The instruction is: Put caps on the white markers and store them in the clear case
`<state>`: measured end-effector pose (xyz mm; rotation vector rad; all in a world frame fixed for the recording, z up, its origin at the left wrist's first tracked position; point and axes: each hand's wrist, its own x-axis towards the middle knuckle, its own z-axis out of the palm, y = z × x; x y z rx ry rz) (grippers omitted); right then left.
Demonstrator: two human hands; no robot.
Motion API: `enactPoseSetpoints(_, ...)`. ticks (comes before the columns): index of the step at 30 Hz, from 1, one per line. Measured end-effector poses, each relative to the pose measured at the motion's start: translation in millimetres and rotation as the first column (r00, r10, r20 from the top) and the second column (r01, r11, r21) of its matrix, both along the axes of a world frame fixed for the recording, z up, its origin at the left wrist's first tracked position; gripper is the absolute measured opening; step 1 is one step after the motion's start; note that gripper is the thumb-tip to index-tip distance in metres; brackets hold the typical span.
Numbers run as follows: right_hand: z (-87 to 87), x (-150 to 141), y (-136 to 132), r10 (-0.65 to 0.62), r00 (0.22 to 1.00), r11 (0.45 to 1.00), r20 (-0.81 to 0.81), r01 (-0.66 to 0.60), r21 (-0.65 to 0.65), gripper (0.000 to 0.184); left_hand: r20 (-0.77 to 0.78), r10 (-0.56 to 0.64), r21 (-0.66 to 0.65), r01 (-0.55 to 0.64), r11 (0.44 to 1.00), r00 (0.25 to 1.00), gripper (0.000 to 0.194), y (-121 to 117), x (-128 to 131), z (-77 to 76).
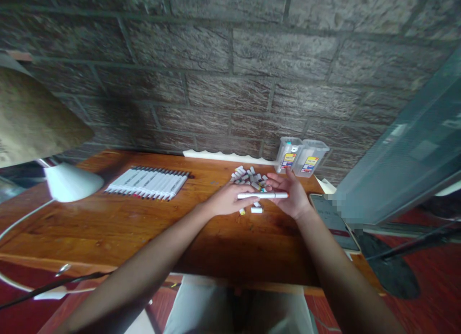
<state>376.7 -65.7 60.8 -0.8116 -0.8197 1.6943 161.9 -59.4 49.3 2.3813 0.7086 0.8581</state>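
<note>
Beyond the grip, a grey block wall (230,89) is rising behind a glossy brown desk (126,230), which is spreading beneath the grip. Well left of it, a lamp (39,117) is standing. To its right, a bluish panel (406,146) is slanting upward, and red floor (435,281) is showing lower down.

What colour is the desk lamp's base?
The lamp base is white, with a pale bluish tint; it shows in the head view, at the left.

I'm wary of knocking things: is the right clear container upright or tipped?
Upright: the right clear container stands on the desk, its rim uppermost.
</note>
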Motion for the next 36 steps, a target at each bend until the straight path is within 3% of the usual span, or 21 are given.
enactPoseSetpoints(10, -5.3, -0.5, 3.4, -0.074, 0.987, 0.996, 0.140, 0.066, 0.063, 0.054, -0.061, 0.016, -0.040, -0.018, 0.999, 0.998, 0.037, -0.9, 2.6, -7.6)
enactPoseSetpoints(16, -12.1, -10.3, 0.8, -0.039, 0.987, 0.995, 0.155, 0.024, 0.094, 0.057, -0.034, -0.003, -0.081, 0.000, 0.997, 0.999, 0.036, 0.0, 4.9, -11.0)
enactPoseSetpoints(22, -20.0, -16.0, -1.3, -0.165, 0.967, 0.972, 0.195, 0.126, 0.199, 0.049, -0.027, 0.035, -0.031, -0.036, 0.999, 0.999, 0.036, -1.4, 5.6, -13.0)
enactPoseSetpoints(36, -26.7, -16.4, 0.2, -0.164, 0.929, 0.947, 0.333, 0.054, 0.316, 0.055, -0.038, 0.055, 0.048, -0.053, 0.997, 0.998, 0.034, -1.1, 3.8, -16.0)
